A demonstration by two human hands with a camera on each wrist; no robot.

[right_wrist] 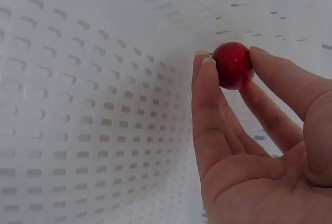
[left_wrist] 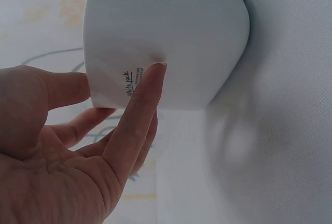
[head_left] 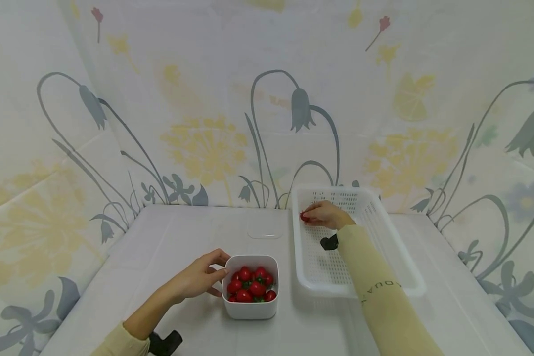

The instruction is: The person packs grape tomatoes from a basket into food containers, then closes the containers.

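Observation:
In the head view my right hand (head_left: 325, 215) is inside the white perforated basket (head_left: 295, 247), at its left wall. It pinches a red cherry tomato (right_wrist: 233, 66) between the thumb and fingertips, as the right wrist view shows. My left hand (head_left: 202, 274) rests against the left side of a small white box (head_left: 251, 310). In the left wrist view, one nearly straight fingertip touches the box's outer wall beside its printed label (left_wrist: 129, 83), and the thumb meets the edge. Several cherry tomatoes (head_left: 256, 288) with green stems lie inside the box.
The basket stands to the right of the box on a white-covered table (head_left: 204, 222). A faint clear rounded shape (head_left: 264, 234) lies behind the box. A cloth printed with flowers (head_left: 300, 109) hangs at the back and sides.

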